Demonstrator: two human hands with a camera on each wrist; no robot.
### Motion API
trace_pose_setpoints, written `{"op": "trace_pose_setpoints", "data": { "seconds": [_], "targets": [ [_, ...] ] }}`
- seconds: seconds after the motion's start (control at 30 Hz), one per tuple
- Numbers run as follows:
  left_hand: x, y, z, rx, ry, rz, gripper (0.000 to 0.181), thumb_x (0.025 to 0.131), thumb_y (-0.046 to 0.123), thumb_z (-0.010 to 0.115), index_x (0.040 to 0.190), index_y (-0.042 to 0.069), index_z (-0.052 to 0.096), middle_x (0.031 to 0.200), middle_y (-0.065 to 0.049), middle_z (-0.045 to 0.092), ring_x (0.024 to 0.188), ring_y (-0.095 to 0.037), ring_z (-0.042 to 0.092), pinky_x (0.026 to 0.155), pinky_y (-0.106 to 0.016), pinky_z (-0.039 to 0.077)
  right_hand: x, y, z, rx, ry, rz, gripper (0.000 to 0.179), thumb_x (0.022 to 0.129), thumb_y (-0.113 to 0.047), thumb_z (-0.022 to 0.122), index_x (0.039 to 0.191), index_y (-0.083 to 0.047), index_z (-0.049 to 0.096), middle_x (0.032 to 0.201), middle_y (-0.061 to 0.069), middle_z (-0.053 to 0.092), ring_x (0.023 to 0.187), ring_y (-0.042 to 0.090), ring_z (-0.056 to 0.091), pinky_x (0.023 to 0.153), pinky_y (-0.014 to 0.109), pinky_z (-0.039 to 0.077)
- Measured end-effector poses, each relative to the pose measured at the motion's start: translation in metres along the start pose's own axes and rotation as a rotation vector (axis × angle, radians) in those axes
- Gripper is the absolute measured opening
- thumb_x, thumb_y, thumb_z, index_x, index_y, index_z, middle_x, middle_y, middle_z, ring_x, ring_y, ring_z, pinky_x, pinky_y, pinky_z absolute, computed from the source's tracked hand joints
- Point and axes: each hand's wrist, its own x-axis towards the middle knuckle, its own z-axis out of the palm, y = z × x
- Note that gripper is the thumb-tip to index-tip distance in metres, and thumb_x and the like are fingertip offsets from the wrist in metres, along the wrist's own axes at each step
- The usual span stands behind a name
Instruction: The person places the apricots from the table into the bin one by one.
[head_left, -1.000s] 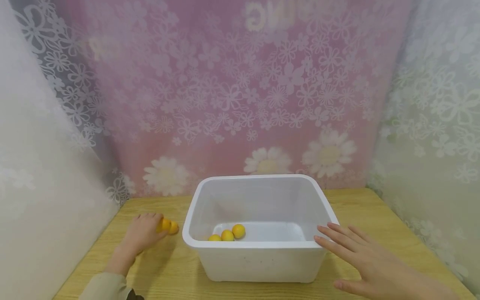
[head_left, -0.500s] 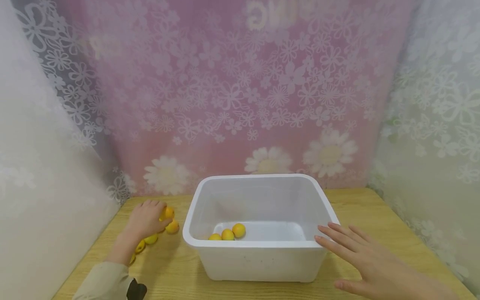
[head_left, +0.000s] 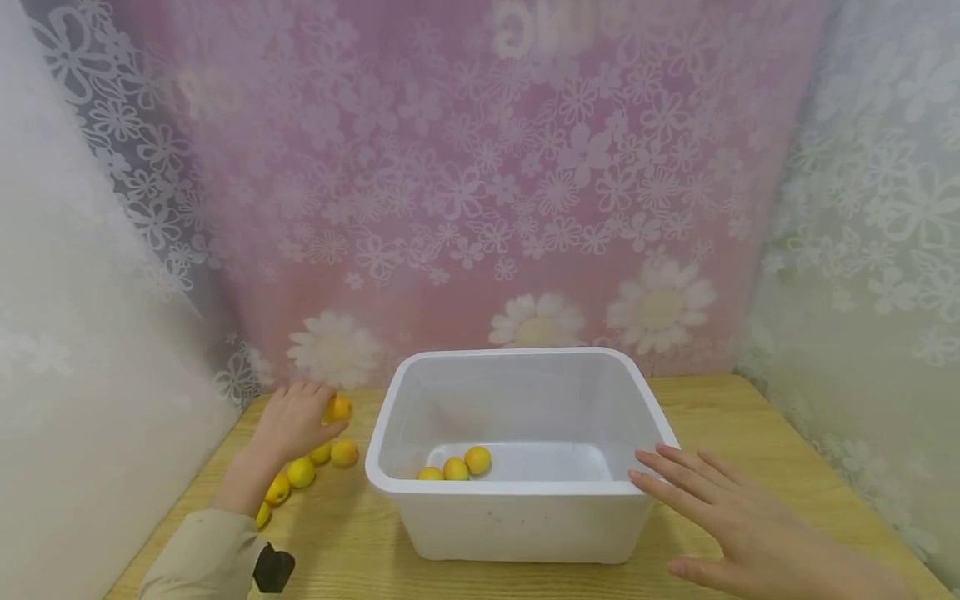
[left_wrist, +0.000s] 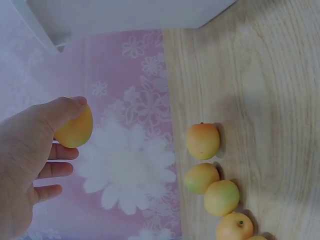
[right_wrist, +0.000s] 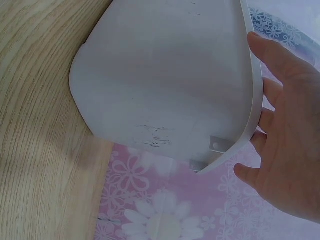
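Pinched by the thumb and fingers of the left hand [head_left: 296, 421], a yellow fruit [left_wrist: 77, 127] sits left of the tub [head_left: 525, 529], seemingly just above the table [head_left: 720, 433]. Three fingers of that hand hang loose below the fruit. Five more fruits [head_left: 302, 472] lie on the table left of the tub, in an uneven row, the nearest to the tub at its far end and the others running off toward the person; they shade from orange to greenish yellow. Inside the tub, three fruits [head_left: 455, 469] rest close together in its left part. By the tub's right side is the right hand [head_left: 738, 517], fingers spread and nearly straight, holding nothing, tips at the rim; whether they press on it I cannot tell. Left of the tub, nearer the person, a beige sleeve [head_left: 202, 554] covers the left forearm. Behind the tub hangs a pink flowered curtain [head_left: 450, 208].
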Motion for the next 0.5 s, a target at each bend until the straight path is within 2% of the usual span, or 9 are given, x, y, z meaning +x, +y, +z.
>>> {"op": "trace_pose_setpoints", "data": {
  "seconds": [0.23,0.5],
  "targets": [
    [0.009,0.002,-0.007,0.019,0.025,0.026,0.038,0.078,0.033,0.071,0.099,0.003,0.060,0.091,-0.011,0.062,0.081,-0.031,0.056,0.070,-0.047,0.044,0.000,0.000,-0.001,0.011,-0.015,0.021,0.080,0.080,-0.049,0.065,0.142,-0.007,0.036,0.149,0.005,0.028,0.139,0.017,0.016,0.111,0.025,0.000],
    [0.016,0.006,-0.017,0.029,0.031,0.039,0.036,0.078,0.032,0.070,0.097,0.004,0.058,0.085,-0.008,0.059,0.079,-0.029,0.054,0.070,-0.045,0.043,0.000,0.000,0.000,0.011,-0.011,0.016,0.080,0.080,-0.049,0.065,0.142,-0.007,0.036,0.148,0.005,0.029,0.138,0.016,0.016,0.111,0.025,0.000]
  ]
}}
